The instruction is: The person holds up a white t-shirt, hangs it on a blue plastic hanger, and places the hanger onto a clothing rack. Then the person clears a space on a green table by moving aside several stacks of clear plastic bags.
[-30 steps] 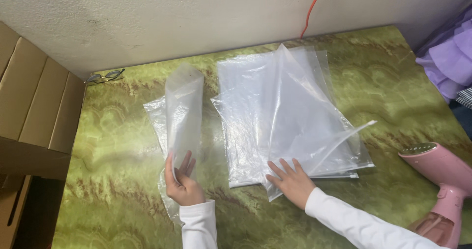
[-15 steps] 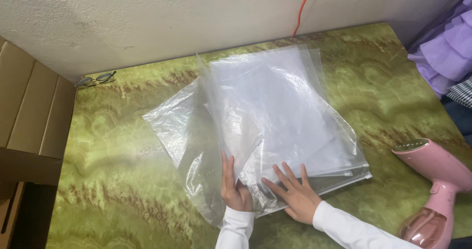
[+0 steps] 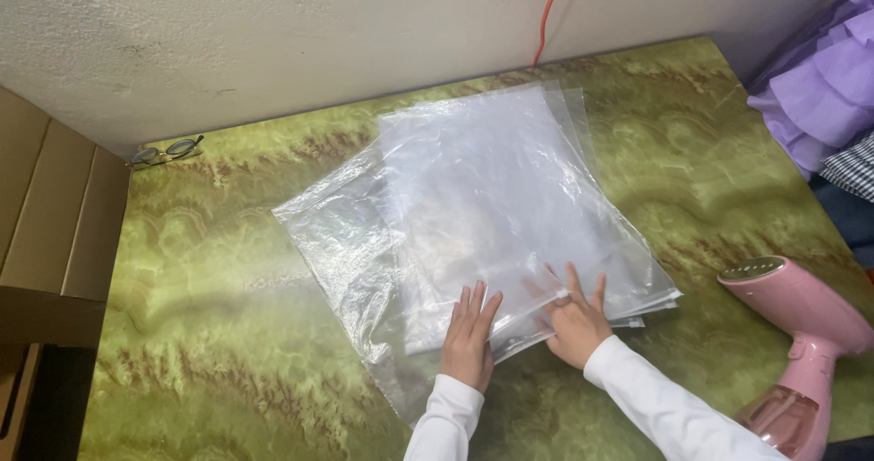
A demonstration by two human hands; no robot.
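Note:
A stack of clear plastic bags [image 3: 492,197] lies flat on the green marbled table [image 3: 209,334]. One crumpled bag [image 3: 346,261] spreads out to the left under the stack. My left hand [image 3: 469,338] rests palm down on the near edge of the top bag, fingers apart. My right hand [image 3: 574,320] presses flat on the same edge just to the right, with its fingertips under or on the plastic film. Both sleeves are white.
A pink handheld garment steamer [image 3: 801,352] lies at the table's right front. Eyeglasses [image 3: 166,151] sit at the far left by the wall. Cardboard boxes [image 3: 45,215] stand to the left. Purple ruffled cloth [image 3: 819,88] hangs at the right. An orange cord [image 3: 546,15] runs up the wall.
The bag my left hand held upright has been laid over onto the stack. My left hand moved right, and both hands now lie flat at the near edge.

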